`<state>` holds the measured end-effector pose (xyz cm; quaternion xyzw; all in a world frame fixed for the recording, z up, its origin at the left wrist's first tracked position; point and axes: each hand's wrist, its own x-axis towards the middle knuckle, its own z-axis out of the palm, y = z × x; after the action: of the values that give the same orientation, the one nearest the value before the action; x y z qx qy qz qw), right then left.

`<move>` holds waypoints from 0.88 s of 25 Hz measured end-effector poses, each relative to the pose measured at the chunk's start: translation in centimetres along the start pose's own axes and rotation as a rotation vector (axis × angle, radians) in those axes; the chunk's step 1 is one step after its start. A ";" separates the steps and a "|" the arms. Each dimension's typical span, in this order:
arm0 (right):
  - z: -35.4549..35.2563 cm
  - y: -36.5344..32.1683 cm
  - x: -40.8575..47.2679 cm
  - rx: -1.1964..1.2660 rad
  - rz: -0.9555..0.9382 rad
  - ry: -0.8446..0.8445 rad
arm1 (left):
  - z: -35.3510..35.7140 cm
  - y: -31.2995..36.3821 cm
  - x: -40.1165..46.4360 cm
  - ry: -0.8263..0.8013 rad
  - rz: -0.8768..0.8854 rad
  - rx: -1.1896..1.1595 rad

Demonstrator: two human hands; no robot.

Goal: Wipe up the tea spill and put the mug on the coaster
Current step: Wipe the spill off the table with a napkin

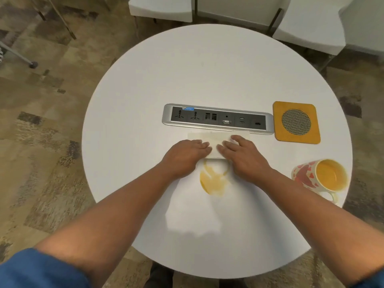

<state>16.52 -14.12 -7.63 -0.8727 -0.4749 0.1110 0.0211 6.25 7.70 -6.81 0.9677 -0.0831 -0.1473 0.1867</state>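
**Both hands pressing the tissue, spill lying just behind them**

Both hands are lying flat on the folded tissue: my left hand and right hand are resting side by side, fingers straight and spread, pressing down rather than gripping anything. The tissue is sitting just in front of the socket strip, its long axis running left to right, parallel to that strip.

What I am weighing is direction. The tea spill is lying on the near side of the tissue, toward me, between my two wrists and touching the tissue's near edge. So the wipe I am judging to come next is a pull straight back toward my body, with both hands dragging the tissue over the puddle. Neither hand is clearly nearer; the spill is sitting roughly on the midline.

The mug is lying tipped on its side near the right edge of the table, handle toward me, mouth open upward-right. The coaster is waiting beyond it, just beside the strip's right end. My right hand is plainly the nearer one for that lift.
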 end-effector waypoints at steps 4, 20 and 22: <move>0.7 -0.2 0.6 0.002 -0.028 -0.121 | 0.2 0.3 0.8 -0.113 -0.091 0.096; 2.0 -5.2 -5.2 0.329 0.062 -0.228 | 2.2 1.5 -2.2 -0.243 0.058 0.026; 2.5 -6.6 -6.1 0.376 0.118 -0.214 | 2.6 1.3 -3.0 -0.237 0.097 0.008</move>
<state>7.31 -15.74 -8.08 -0.8629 -0.3937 0.2906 0.1264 2.45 6.22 -7.87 0.9391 -0.1519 -0.2513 0.1785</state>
